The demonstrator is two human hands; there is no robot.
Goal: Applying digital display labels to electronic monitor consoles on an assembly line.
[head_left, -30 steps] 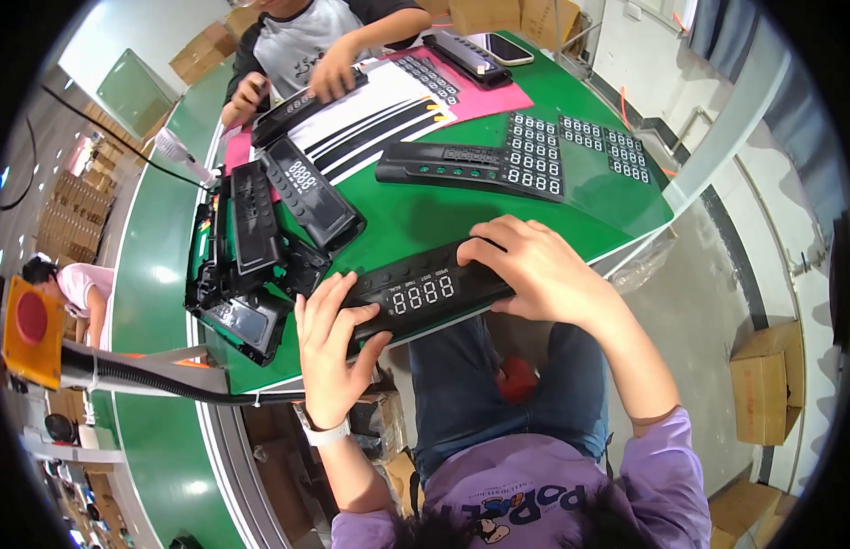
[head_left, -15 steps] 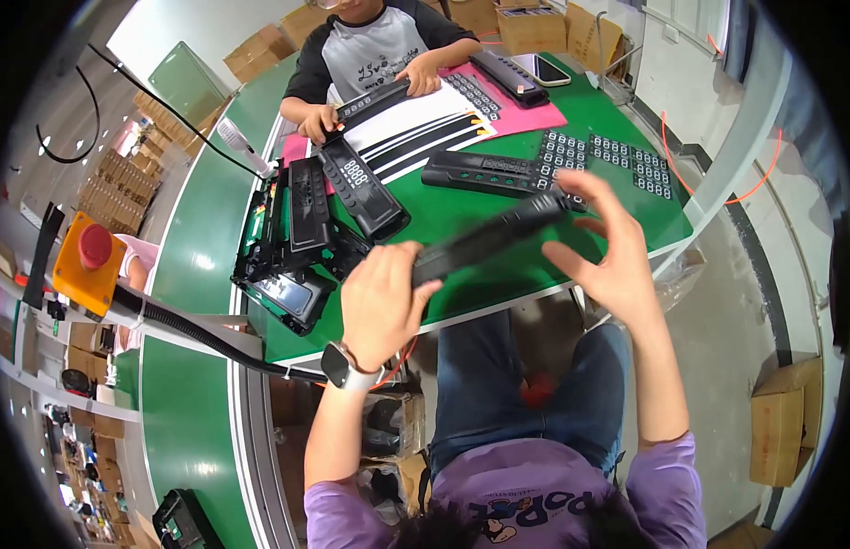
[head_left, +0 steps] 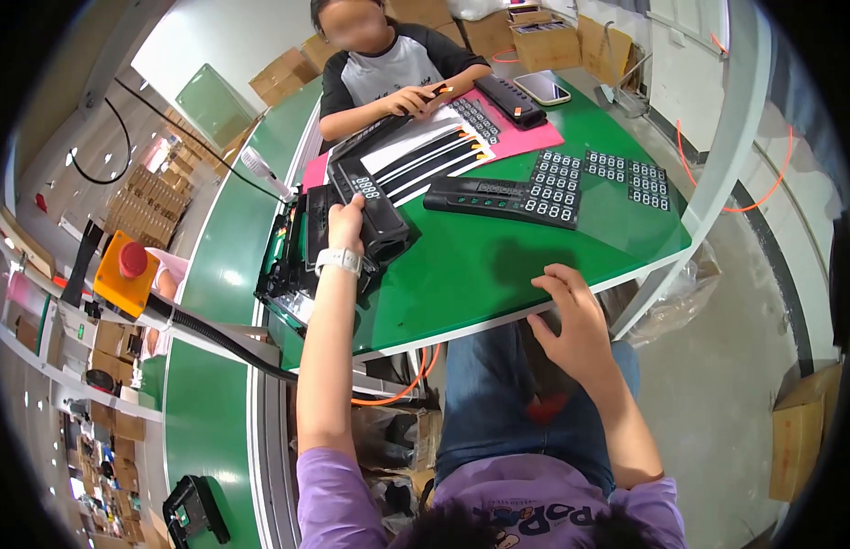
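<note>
Left arm outstretched – right hand [head_left: 576,316] low, fingers loosely curled

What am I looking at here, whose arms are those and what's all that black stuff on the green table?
This is one round, bent picture from a wide camera worn on a person's head, looking down, so the arms coming up from the bottom belong to the wearer. There is no machine, only two bare hands. The left hand, with a white wristband, reaches out and rests on a long black panel with a number display, which lies among other black panels at the left side of the green table. The right hand is open and holds nothing, resting at the near edge of the table. Further out lie another long black panel, small black display pieces in rows and a pink sheet. Across the table a second person works with their own hands.
</note>
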